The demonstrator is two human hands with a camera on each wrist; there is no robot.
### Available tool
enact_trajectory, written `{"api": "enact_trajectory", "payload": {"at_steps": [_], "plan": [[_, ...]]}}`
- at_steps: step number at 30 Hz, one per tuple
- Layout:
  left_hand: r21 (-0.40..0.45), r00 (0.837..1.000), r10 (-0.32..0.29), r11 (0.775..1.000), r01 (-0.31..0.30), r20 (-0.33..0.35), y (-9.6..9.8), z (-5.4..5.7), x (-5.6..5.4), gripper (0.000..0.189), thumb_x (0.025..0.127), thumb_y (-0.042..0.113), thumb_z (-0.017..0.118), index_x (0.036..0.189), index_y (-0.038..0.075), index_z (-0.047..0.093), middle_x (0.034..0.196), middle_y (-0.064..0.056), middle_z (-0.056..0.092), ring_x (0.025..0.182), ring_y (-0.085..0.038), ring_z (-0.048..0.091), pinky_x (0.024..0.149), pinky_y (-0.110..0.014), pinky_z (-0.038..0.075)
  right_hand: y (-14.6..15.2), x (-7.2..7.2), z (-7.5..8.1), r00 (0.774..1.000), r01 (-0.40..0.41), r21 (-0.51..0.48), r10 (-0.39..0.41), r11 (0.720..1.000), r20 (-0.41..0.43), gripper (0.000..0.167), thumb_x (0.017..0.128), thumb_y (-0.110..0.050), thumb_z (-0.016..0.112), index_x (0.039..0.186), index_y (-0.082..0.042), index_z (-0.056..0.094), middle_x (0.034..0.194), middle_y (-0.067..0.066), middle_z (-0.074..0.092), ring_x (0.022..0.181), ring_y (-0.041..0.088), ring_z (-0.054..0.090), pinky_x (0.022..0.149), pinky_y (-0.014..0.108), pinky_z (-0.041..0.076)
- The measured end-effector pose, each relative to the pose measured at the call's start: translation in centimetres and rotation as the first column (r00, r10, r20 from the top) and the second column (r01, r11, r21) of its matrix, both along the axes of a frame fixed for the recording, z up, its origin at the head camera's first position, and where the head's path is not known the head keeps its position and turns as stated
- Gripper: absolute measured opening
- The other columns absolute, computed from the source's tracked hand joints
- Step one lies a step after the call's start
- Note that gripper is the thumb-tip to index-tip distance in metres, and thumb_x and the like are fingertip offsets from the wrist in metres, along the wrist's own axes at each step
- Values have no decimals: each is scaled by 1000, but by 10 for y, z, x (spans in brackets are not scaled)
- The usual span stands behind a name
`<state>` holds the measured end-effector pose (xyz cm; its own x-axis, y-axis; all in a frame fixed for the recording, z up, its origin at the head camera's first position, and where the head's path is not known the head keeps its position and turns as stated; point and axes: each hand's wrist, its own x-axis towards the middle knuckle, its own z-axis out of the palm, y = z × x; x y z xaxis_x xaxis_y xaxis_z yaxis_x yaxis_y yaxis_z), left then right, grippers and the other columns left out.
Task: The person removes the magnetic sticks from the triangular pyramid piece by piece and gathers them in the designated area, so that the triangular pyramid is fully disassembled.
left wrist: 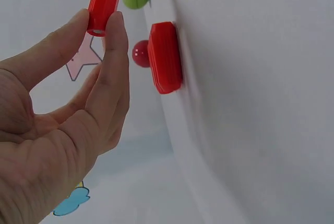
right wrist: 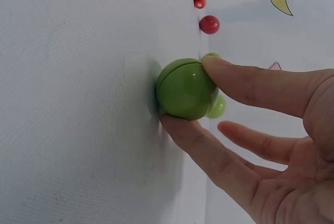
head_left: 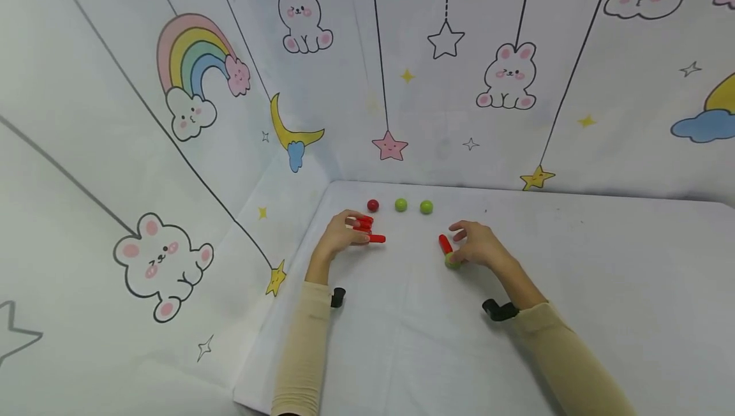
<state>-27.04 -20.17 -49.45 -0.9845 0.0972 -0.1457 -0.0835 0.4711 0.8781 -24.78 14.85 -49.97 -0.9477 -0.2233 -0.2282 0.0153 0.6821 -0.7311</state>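
Observation:
My left hand [head_left: 337,236] pinches a short red stick [head_left: 376,238] between thumb and fingertips. In the left wrist view the held red stick [left wrist: 105,2] is ribbed and raised off the white surface. Several more red sticks [head_left: 363,219] lie side by side just beyond that hand. With thumb and fingers, my right hand [head_left: 479,247] grips a green ball [right wrist: 182,91] that has a seam around it. Another red stick [head_left: 445,244] points away from this ball, its near end overlapping the ball in the head view; the ball hides it from the right wrist camera.
Along the back of the white-covered table [head_left: 603,263] sit a red ball [head_left: 372,205], one green ball [head_left: 400,205] and a second green ball [head_left: 426,207]. White cloth walls [head_left: 344,84] printed with rabbits and stars rise behind and at the left.

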Motion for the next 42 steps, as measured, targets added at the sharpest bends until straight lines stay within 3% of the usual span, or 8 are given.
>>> {"api": "enact_trajectory", "payload": {"at_steps": [13, 21, 29, 35, 42], "plan": [[-44, 996, 66, 997, -63, 66, -32, -11, -4, 60, 88, 9, 81, 143, 6, 57, 134, -20, 60, 109, -33, 64, 94, -41, 58, 1, 0, -2, 1000, 0, 6, 0, 1000, 0, 73, 80, -9, 88, 144, -2, 55, 131, 22, 63, 92, 26, 66, 77, 37, 58], [-68, 990, 90, 994, -83, 107, -35, -11, -13, 62, 88, 6, 82, 144, 6, 55, 134, -20, 60, 106, -31, 66, 92, -36, 60, 0, 0, -4, 1000, 6, 5, -6, 1000, 2, 72, 79, -10, 89, 143, -3, 56, 130, 22, 64, 103, 33, 63, 78, 38, 59], [-74, 986, 98, 993, -89, 135, -36, -16, -17, 62, 88, 6, 83, 143, 5, 56, 133, -19, 61, 111, -32, 62, 97, -37, 57, -1, 0, -3, 1000, 8, -6, -8, 1000, 12, 72, 80, -8, 89, 144, -3, 55, 131, 22, 63, 99, 31, 65, 76, 35, 61], [-74, 982, 126, 990, -117, 142, -35, -19, -19, 60, 87, 4, 83, 141, 6, 57, 131, -18, 61, 104, -29, 65, 93, -32, 59, -1, 0, -1, 1000, 15, 3, -15, 1000, 15, 72, 80, -8, 88, 144, -4, 55, 131, 22, 63, 104, 32, 64, 78, 36, 60], [-109, 985, 120, 988, -107, 122, -33, -19, -21, 59, 87, 2, 83, 140, 4, 57, 131, -20, 61, 102, -28, 67, 93, -35, 59, -1, 2, 0, 999, 17, -6, -17, 1000, 31, 76, 80, -8, 89, 147, -4, 53, 132, 22, 63, 104, 32, 64, 79, 37, 61]]}}
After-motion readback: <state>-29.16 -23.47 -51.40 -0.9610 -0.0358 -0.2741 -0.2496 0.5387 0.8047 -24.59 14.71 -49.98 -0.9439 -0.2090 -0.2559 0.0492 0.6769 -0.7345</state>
